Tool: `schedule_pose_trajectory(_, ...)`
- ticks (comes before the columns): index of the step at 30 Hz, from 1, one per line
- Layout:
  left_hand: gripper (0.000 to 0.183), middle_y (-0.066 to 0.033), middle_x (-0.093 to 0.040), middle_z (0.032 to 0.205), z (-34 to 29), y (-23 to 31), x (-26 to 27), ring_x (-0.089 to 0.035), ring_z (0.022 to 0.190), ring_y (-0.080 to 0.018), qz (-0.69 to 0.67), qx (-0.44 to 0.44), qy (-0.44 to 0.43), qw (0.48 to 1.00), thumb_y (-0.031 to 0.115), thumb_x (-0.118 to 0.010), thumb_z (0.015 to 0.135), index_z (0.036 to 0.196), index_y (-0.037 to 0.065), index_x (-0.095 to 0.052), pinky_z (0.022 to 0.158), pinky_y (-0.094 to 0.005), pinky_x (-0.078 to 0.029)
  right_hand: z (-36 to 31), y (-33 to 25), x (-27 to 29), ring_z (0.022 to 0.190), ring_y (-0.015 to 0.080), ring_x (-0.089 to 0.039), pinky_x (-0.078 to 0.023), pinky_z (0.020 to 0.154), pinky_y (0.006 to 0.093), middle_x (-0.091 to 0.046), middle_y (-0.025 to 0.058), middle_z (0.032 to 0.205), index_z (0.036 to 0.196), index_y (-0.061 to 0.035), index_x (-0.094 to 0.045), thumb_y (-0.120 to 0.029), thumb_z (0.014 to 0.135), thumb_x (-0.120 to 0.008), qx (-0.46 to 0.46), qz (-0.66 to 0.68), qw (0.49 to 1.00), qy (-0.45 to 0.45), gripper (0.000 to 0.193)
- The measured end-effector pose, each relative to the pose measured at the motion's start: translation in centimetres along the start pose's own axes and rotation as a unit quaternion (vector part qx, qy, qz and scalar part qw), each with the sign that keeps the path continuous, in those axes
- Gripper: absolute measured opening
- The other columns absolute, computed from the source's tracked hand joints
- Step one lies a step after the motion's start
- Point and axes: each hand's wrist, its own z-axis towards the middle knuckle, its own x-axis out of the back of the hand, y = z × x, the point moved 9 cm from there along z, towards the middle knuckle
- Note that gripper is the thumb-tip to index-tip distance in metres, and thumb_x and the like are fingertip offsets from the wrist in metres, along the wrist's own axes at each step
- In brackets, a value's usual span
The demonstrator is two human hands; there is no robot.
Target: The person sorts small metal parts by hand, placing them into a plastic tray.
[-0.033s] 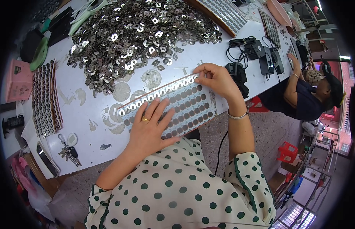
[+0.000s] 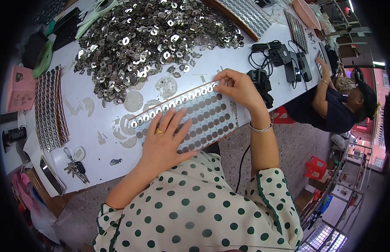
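Observation:
A rectangular board [image 2: 199, 110] with rows of round places lies tilted at the table's front edge. Its far row holds shiny metal discs [image 2: 152, 114] with square-looking holes; the nearer rows show dark, dull rounds. My left hand [image 2: 163, 140] rests flat across the board's left half, fingers spread, covering part of several rows. At the far right corner my right hand [image 2: 239, 86] has thumb and fingers bent around the board's edge, beside the row's last disc. Whether a loose disc is between those fingertips is hidden.
A big heap of loose metal discs [image 2: 149, 42] spreads beyond the board. Filled boards [image 2: 51, 109] stand at left, near keys [image 2: 75, 168] and a phone [image 2: 52, 175]. Black adapters with cables [image 2: 283, 61] lie at right. A co-worker [image 2: 333, 103] sits further right.
The fingertips of my right hand have shifted very slightly at the board's corner. My left hand and the board have stayed in place.

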Motion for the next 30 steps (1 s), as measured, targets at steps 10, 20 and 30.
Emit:
schedule_pose_trajectory(10, 0.076, -0.0102, -0.045, 0.157, -0.1, -0.1, -0.3, -0.036, 0.148, -0.0294, 0.005, 0.012, -0.008, 1.0, 0.061, -0.077, 0.079, 0.135, 0.011, -0.064, 0.123, -0.0499, -0.023, -1.2, 0.5, -0.4, 0.065, 0.0098, -0.056, -0.047, 0.06, 0.0262, -0.067, 0.0029, 0.078, 0.099, -0.0028, -0.075, -0.009, 0.083, -0.08, 0.014, -0.028, 0.998, 0.054, 0.018)
schedule_pose_trajectory(20, 0.078, -0.0107, -0.045, 0.156, -0.1, 0.0, -0.5, -0.035, 0.149, -0.0296, 0.009, 0.013, 0.011, 1.0, 0.062, -0.076, 0.079, 0.136, 0.009, -0.064, 0.124, -0.0499, -0.021, -1.8, -0.3, -0.1, 0.065, 0.0118, -0.057, -0.049, 0.062, 0.0274, -0.068, 0.0053, 0.082, 0.104, -0.0026, -0.075, -0.006, 0.083, -0.078, 0.045, -0.064, 0.992, 0.096, 0.021)
schedule_pose_trajectory(30, 0.077, -0.011, -0.046, 0.157, -0.3, 0.0, -0.7, -0.035, 0.149, -0.0309, 0.003, 0.017, 0.01, 1.0, 0.062, -0.075, 0.081, 0.137, 0.01, -0.063, 0.124, -0.051, -0.022, -1.7, -1.0, -0.7, 0.068, 0.002, -0.049, -0.043, 0.06, 0.0207, -0.063, -0.0037, 0.083, 0.108, -0.0019, -0.074, -0.002, 0.088, -0.076, 0.053, -0.059, 0.996, 0.048, 0.02)
